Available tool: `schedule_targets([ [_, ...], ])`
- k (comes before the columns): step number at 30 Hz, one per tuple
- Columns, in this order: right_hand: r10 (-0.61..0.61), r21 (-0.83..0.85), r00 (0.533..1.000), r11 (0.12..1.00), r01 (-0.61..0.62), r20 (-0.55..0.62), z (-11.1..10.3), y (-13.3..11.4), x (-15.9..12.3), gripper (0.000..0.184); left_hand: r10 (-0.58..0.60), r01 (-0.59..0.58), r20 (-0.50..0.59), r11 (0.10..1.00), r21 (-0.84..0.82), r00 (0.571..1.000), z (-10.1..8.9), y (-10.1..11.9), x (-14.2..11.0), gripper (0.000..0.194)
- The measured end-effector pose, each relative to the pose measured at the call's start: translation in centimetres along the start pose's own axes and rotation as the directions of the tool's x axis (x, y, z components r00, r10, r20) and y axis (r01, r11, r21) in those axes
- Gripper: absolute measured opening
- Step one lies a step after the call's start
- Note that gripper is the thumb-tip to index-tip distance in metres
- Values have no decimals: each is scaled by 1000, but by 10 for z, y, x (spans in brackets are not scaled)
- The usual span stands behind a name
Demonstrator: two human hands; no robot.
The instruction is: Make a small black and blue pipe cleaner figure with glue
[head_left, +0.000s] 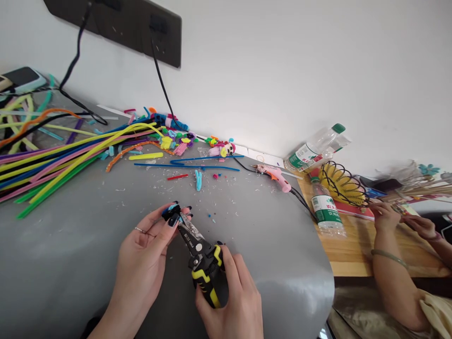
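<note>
- Currently, the left hand (146, 258) pinches a small black and blue piece (173, 208) between thumb and fingers, above the grey table (278, 263).
- The right hand (237, 293) has its fingers clamped around the handles of the pliers (198, 247); their tips are at the piece.
- Farther away, a pink glue gun (276, 176) lies on the table.

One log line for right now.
left hand: holding small dark piece; right hand: holding pliers, tips at piece; pink glue gun: on gray table
</note>
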State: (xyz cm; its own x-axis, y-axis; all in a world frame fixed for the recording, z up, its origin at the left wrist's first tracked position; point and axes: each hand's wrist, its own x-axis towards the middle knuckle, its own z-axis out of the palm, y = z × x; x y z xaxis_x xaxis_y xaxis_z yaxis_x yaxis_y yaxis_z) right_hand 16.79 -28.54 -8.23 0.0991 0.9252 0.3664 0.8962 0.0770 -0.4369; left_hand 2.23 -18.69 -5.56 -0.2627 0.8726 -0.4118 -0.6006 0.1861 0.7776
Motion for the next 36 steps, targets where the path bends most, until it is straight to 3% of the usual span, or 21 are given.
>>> schedule_targets([
  [25,10,-40,999,999,-9,40,0,-4,3,65,14,-14,73,1000,-10,997,-8,-2,4,36],
  [36,18,-36,999,999,-16,39,1,-5,2,65,2,-3,48,1000,28,999,-5,0,5,46],
])
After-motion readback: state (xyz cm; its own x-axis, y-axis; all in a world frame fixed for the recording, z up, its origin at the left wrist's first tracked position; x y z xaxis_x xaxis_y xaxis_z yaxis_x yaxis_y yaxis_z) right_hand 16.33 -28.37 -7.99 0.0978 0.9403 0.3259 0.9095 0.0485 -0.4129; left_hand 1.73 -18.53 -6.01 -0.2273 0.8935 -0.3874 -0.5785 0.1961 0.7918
